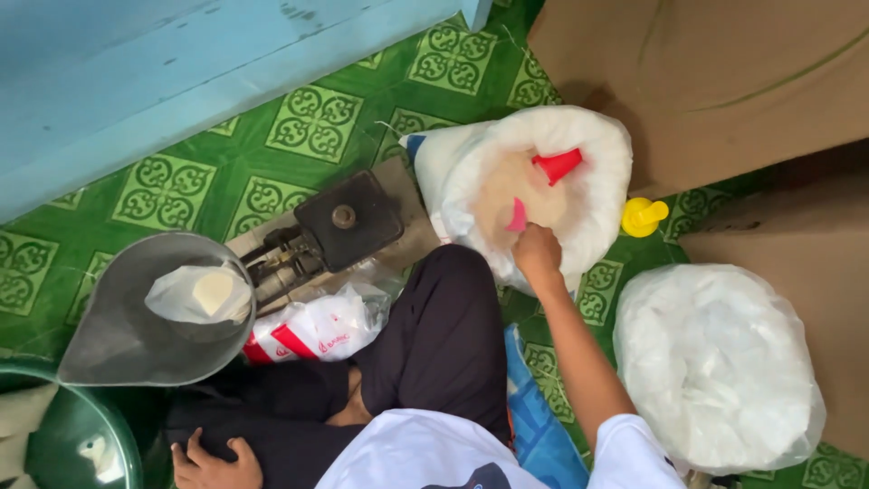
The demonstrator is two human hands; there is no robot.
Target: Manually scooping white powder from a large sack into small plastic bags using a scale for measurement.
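Note:
My right hand [537, 252] reaches into an open white sack [593, 195] of pale grain and grips a pink scoop [518, 217] that dips into the grain. A red scoop [558, 165] lies farther back in the same sack. My left hand [210, 462] rests on my dark trouser leg at the bottom left, fingers spread, holding nothing. Just above it a grey metal scale pan [122, 340] holds a small filled clear bag [201, 293]. The dark balance scale [339, 222] stands beside the pan.
A second sack [717, 367] wrapped in clear plastic stands at the right. A yellow plastic piece [642, 216] lies behind the open sack. Brown cardboard [715, 72] fills the top right, a light blue wall [154, 72] the top left. A green basin [77, 439] sits at bottom left.

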